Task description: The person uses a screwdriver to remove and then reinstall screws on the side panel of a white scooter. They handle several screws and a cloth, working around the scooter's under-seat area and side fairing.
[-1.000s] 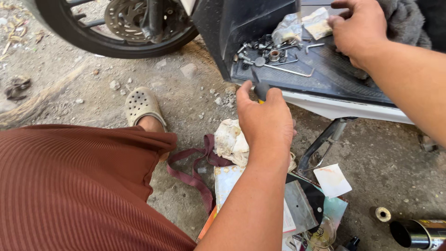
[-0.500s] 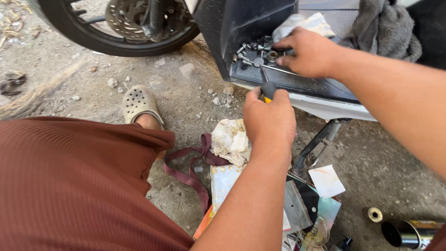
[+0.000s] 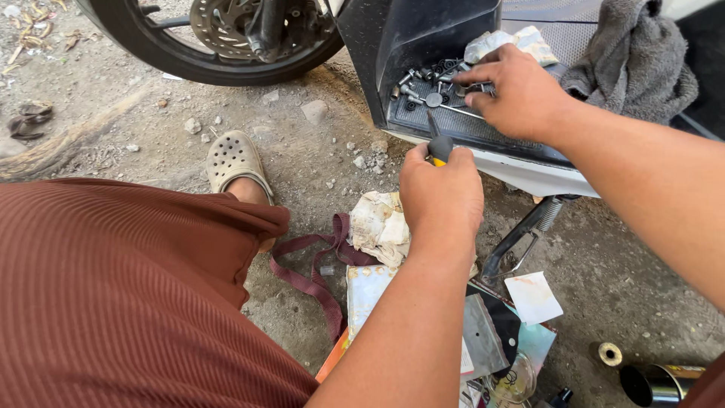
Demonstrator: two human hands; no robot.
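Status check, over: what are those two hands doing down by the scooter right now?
Left hand gripping screwdriver, tip up at footboard. Right hand picking among loose bolts there. Grey rag alongside, not blocking.

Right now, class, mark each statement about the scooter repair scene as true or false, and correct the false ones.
1. The left hand grips a screwdriver. True.
2. The right hand rests on the front wheel. False: it reaches among the bolts on the scooter's footboard.
3. A grey cloth lies on the scooter. True.
4. The visible foot wears a black boot. False: it wears a beige perforated clog.
5. The side stand touches the ground. True.
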